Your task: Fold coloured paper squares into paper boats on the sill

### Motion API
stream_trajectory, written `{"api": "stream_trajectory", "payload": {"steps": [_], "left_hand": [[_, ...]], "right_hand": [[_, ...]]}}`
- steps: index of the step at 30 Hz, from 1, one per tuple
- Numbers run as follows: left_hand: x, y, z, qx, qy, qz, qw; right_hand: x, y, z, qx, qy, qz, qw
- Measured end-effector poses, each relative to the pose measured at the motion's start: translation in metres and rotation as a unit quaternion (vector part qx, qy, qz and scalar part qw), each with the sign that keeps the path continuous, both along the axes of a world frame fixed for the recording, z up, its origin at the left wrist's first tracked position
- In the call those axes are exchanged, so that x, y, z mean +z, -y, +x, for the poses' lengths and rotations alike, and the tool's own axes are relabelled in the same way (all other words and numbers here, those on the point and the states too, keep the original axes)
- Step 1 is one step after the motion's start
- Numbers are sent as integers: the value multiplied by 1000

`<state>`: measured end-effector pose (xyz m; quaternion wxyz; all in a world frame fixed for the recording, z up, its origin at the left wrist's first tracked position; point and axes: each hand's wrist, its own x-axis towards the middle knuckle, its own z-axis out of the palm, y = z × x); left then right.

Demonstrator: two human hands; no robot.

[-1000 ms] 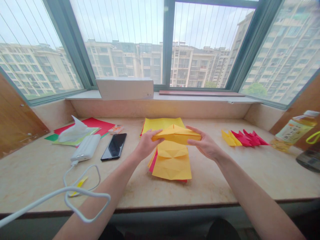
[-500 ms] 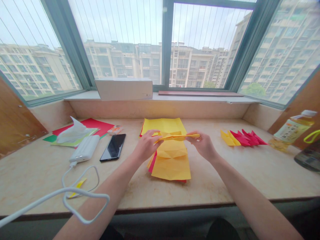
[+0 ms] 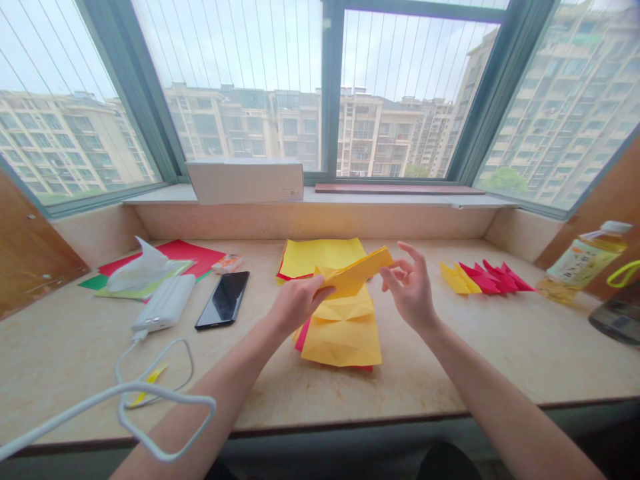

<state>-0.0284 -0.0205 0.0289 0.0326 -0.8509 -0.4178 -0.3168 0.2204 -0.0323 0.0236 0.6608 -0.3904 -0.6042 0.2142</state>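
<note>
My left hand (image 3: 301,298) pinches one end of a folded yellow paper (image 3: 357,272), which tilts up toward the right above the table. Close to its raised right end is my right hand (image 3: 411,285), its fingers apart and bent; whether a fingertip brushes the paper is hard to tell. Beneath lies a creased orange-yellow sheet (image 3: 343,340) on top of other sheets, with red edges showing at its side. Farther back rests a stack of flat yellow paper (image 3: 320,257) with a red sheet under it.
To the left are a black phone (image 3: 223,300), a white power bank (image 3: 165,301) with a looped cable (image 3: 165,393), and a tissue pack (image 3: 143,267) on coloured paper. On the right stand folded red paper pieces (image 3: 500,277), yellow ones (image 3: 457,278) and a drink bottle (image 3: 585,257).
My right hand has let go of the folded paper's right end and its fingers have spread. The paper has turned from level and edge-on to tilted, showing its broad face.
</note>
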Motion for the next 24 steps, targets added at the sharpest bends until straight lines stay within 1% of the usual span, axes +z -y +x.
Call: {"api": "stream_trajectory", "payload": {"steps": [2, 4, 8, 13, 15, 18, 24], "left_hand": [[-1, 0, 1, -4, 14, -12, 1000], [-1, 0, 1, -9, 26, -19, 999], [0, 2, 2, -31, 30, 1, 999], [-1, 7, 6, -64, -7, 54, 996], [-3, 8, 8, -70, -19, 76, 994], [-5, 7, 10, -74, -26, 98, 992], [-6, 4, 6, -68, -21, 107, 992]], "right_hand": [[0, -1, 2, -47, 8, 21, 999], [-1, -2, 4, -78, 32, 37, 996], [0, -2, 4, -93, 86, 54, 990], [1, -2, 2, -113, 116, 87, 983], [0, -3, 3, -102, 122, 109, 981], [-2, -5, 3, -65, 120, 131, 982], [-3, -1, 2, 7, 110, 114, 987]]}}
